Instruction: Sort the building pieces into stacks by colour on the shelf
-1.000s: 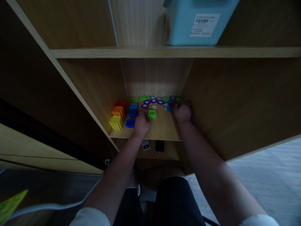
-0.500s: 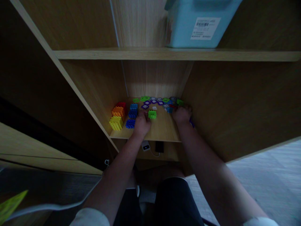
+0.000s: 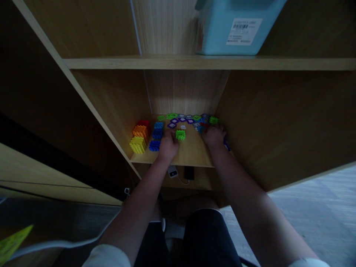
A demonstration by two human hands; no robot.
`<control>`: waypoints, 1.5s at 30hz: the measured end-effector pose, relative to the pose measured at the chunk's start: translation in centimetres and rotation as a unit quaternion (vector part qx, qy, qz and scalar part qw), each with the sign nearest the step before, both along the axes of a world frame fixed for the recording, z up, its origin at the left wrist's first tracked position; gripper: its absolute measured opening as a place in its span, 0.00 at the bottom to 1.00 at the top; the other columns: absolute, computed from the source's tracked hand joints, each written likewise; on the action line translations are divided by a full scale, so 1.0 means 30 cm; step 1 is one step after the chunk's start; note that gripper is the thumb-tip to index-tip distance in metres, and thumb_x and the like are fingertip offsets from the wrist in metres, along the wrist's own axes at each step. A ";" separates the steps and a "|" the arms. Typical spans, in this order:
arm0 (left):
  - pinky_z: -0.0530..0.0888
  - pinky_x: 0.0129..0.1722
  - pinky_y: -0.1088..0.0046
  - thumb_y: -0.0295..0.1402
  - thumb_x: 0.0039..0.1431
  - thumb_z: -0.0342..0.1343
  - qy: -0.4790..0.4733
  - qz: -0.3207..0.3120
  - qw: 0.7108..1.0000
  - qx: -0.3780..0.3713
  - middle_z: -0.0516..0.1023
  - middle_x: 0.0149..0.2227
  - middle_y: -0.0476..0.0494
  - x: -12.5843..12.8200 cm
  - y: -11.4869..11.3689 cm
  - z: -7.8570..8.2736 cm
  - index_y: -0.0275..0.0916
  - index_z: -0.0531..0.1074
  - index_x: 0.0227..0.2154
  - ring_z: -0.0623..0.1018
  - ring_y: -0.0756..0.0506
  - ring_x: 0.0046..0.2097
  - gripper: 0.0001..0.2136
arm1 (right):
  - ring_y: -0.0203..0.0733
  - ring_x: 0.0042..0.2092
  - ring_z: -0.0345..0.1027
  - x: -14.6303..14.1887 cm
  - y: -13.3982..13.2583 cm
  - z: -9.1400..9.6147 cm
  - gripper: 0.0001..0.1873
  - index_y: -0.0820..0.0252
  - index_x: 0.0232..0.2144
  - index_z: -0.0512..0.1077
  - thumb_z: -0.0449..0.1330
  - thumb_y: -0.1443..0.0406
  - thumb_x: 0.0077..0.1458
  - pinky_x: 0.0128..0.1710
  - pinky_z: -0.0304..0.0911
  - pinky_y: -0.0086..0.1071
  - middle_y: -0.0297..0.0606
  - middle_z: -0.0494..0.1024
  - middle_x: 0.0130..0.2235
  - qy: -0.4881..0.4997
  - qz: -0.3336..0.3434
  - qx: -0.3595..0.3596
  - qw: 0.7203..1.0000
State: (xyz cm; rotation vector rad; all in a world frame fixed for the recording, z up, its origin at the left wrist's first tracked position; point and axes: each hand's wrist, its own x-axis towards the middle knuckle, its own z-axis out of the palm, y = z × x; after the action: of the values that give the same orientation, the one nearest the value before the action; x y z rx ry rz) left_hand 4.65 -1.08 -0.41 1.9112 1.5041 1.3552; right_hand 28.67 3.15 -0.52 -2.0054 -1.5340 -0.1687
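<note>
My left hand (image 3: 168,144) rests on the shelf with its fingers curled; what they hold, if anything, is hidden. Just right of it stands a small stack of green plastic tiles (image 3: 180,134). On its other side are stacks of blue tiles (image 3: 155,145) and lighter blue tiles (image 3: 158,125). My right hand (image 3: 213,135) reaches into loose tiles at the right, its fingertips mostly out of sight. Near it lie a red piece (image 3: 204,125), a green tile (image 3: 214,119) and purple tiles (image 3: 226,144). More purple tiles (image 3: 172,125) are spread along the back.
Yellow (image 3: 138,145), orange (image 3: 140,132) and red stacks (image 3: 145,125) line the left wall. Overhead, a shelf board (image 3: 178,63) carries a light blue bin (image 3: 217,33). Below are a white device (image 3: 172,171) with a cable and a black box (image 3: 189,172).
My right hand has shifted slightly left, so more of the green tile behind it shows. My left hand stays beside the green stack.
</note>
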 end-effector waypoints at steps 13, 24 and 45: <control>0.77 0.55 0.58 0.24 0.71 0.52 -0.006 -0.001 1.000 0.005 0.82 0.48 0.33 -0.003 0.011 -0.011 0.39 0.70 0.47 0.83 0.37 0.51 0.06 | 0.57 0.57 0.74 -0.027 -0.031 0.030 0.16 0.57 0.49 0.83 0.58 0.64 0.66 0.62 0.64 0.45 0.47 0.85 0.53 -0.120 0.219 0.010 0.968; 0.78 0.52 0.60 0.24 0.70 0.54 -0.015 -0.003 1.000 0.017 0.83 0.46 0.35 -0.003 0.012 -0.015 0.40 0.70 0.46 0.84 0.37 0.49 0.06 | 0.65 0.60 0.74 -0.003 0.000 -0.027 0.25 0.61 0.58 0.77 0.63 0.53 0.66 0.60 0.67 0.51 0.55 0.82 0.57 -0.071 0.164 -0.017 0.984; 0.80 0.54 0.60 0.40 0.76 0.55 -0.055 -0.101 0.985 0.126 0.82 0.49 0.38 0.000 -0.022 0.004 0.42 0.68 0.53 0.84 0.41 0.51 0.10 | 0.53 0.50 0.71 -0.129 -0.117 0.047 0.13 0.52 0.54 0.81 0.60 0.64 0.73 0.54 0.67 0.47 0.42 0.84 0.48 -0.241 0.393 0.188 0.867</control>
State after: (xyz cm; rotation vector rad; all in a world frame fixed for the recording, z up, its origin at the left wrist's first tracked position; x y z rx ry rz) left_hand 4.66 -1.74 -0.31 2.0346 1.0960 1.5889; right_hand 24.79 -0.36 0.88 -0.9499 -2.2933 -0.6089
